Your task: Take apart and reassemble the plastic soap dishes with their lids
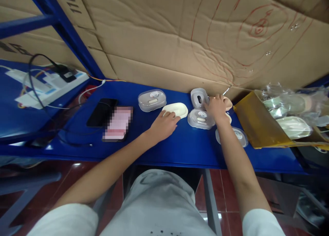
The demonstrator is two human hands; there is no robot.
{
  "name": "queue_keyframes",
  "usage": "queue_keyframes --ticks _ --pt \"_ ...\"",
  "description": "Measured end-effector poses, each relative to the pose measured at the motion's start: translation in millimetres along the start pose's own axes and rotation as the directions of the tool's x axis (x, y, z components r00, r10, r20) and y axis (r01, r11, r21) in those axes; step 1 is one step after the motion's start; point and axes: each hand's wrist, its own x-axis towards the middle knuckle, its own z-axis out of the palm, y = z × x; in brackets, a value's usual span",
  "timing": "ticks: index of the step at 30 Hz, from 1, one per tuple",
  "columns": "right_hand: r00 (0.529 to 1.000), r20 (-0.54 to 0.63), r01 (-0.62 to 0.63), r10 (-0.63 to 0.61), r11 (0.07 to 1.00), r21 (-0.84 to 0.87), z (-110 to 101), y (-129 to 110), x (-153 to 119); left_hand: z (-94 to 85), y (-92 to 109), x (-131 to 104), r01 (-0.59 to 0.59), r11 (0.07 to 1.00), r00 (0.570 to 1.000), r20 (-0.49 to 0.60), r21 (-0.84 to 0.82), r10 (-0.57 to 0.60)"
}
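My left hand (164, 126) has its fingers on the near edge of a cream oval piece (180, 109) lying on the blue table; whether it grips the piece is unclear. My right hand (216, 107) reaches over a group of parts at the back right, its fingertips by a clear case with a dark slot (199, 98) and a peach-coloured piece (227, 103). What its fingers touch is hidden. A clear lid with a label (200, 118) lies just left of my right wrist. Another clear lid (152, 100) sits behind and left of the cream piece.
Two phones, one dark (101, 112) and one lit (118, 123), lie at the left. Power strips (56, 88) with cables are further left. A yellow-brown box (253, 121) of wrapped parts stands right. Another clear lid (239, 136) lies beside my right forearm. Cardboard (159, 33) rises behind.
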Motion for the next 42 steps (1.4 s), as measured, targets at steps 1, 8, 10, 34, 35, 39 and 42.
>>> queue_keyframes --ticks 1,8,10,34,35,39,42 --pt "1.0 0.017 -0.014 0.014 1.0 0.004 4 0 7 -2.8 2 -12 -0.001 1.0 1.0 0.005 -0.007 0.001" --pt "0.992 0.125 0.013 -0.027 0.994 0.111 4 -9 33 -15.5 14 -93 -0.003 0.976 0.999 -0.045 -0.217 -0.007" --pt "0.988 0.13 0.068 -0.087 0.987 0.146 -1 -19 29 -16.0 17 -108 -0.011 0.957 0.998 -0.055 -0.289 -0.005" --pt "0.735 -0.053 0.543 -0.676 0.541 0.642 -14 -73 -186 -11.4 15 -152 -0.067 0.953 0.943 -0.33 -0.295 -0.036" --pt "0.734 -0.067 0.561 -0.676 0.548 0.621 -12 -75 -194 -9.6 16 -149 -0.09 0.956 0.945 -0.326 -0.278 -0.006" --pt "0.736 -0.107 0.617 -0.668 0.597 0.513 -2 -84 -225 -0.8 17 -145 -0.119 0.963 0.958 -0.282 -0.241 0.048" --pt "0.737 -0.104 0.634 -0.668 0.628 0.451 -3 -86 -235 3.9 17 -149 -0.123 0.969 0.959 -0.277 -0.214 0.06"
